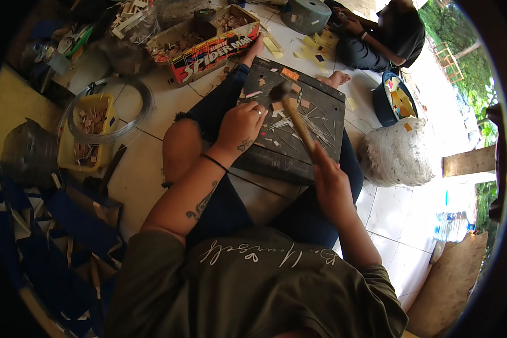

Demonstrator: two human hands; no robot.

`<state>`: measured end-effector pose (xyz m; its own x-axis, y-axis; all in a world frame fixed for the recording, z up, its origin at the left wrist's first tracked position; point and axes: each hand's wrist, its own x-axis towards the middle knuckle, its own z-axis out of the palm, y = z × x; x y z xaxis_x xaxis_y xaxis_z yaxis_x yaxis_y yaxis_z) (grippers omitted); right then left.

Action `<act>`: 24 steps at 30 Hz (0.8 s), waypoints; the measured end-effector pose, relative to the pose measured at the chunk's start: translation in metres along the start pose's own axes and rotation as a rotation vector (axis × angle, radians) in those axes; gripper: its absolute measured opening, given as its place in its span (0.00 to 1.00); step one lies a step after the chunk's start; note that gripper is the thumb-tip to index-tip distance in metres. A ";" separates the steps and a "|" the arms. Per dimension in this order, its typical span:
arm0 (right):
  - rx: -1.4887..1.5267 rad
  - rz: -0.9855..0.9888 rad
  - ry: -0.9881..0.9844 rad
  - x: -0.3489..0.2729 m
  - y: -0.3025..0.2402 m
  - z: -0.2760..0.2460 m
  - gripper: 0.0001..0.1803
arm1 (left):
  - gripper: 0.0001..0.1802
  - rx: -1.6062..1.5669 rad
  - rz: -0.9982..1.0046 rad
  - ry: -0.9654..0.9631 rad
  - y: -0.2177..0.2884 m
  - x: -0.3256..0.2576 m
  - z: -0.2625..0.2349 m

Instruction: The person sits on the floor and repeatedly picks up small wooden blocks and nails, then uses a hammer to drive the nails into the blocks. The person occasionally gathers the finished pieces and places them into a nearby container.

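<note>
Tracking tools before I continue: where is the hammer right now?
In the head view, the hammer is in the right grip, its head over the dark board, just right of the left grip.

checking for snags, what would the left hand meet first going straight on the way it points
Probably the hammer head, just ahead of the left hand; its height above the dark board is unclear, so the hand might pass beneath it toward small tan pieces.
</note>
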<state>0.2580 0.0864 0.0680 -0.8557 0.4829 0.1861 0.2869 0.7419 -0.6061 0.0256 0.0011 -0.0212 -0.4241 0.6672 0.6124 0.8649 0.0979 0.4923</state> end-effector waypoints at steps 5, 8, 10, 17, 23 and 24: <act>0.012 -0.083 0.120 -0.002 0.005 0.007 0.28 | 0.08 0.010 0.008 0.015 0.000 0.000 0.001; -0.007 0.041 -0.067 -0.001 0.005 0.008 0.28 | 0.08 0.008 -0.005 0.009 0.001 0.000 -0.001; -0.026 0.012 -0.006 0.000 0.004 0.007 0.28 | 0.08 0.008 -0.004 -0.001 0.001 0.000 -0.002; 0.032 0.022 -0.036 -0.001 0.020 0.012 0.26 | 0.08 0.017 -0.018 -0.015 -0.001 -0.001 0.001; -0.001 0.041 0.208 0.028 0.064 0.002 0.24 | 0.07 -0.191 -0.128 0.124 -0.006 -0.001 -0.001; -0.177 0.046 0.207 0.031 0.073 -0.001 0.24 | 0.09 -0.304 -0.307 0.106 -0.015 -0.003 -0.005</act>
<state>0.2522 0.1556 0.0303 -0.7392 0.5889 0.3266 0.4097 0.7782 -0.4760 0.0124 -0.0062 -0.0278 -0.6874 0.5606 0.4617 0.5832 0.0473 0.8109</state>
